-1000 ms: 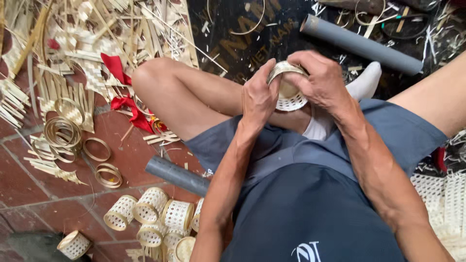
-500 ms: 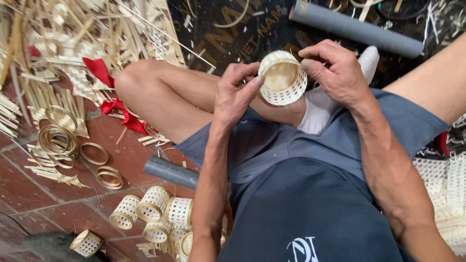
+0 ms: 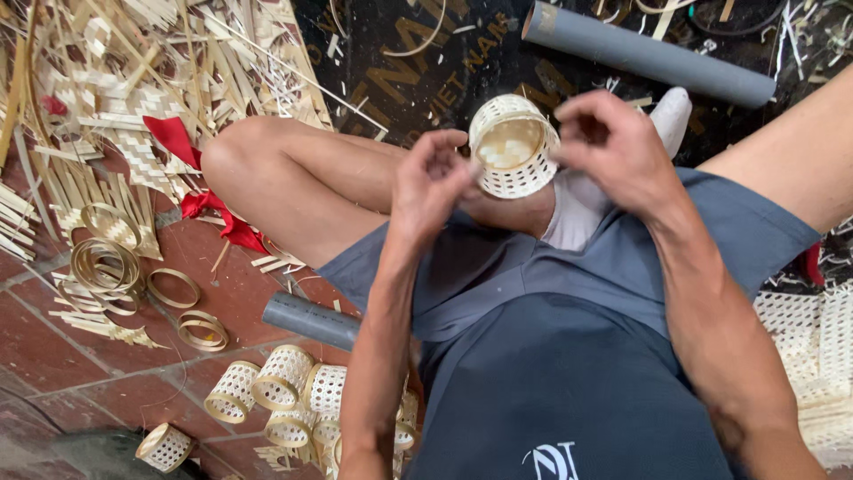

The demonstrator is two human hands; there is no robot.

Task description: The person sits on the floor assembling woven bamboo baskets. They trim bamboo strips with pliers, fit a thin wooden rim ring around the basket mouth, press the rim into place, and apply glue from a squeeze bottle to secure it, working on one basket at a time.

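Fingers of left hand and right hand pinch woven basket between them.

Fingertips of both hands are motion-blurred; the grey pipe is partly hidden behind the left forearm; the woven sheets are cut off at the right edge.

- I see a black mat on the floor above the knee. It has big golden letters, partly hidden by scraps.
- I see a small white logo on the dark shirt, maybe cut off.
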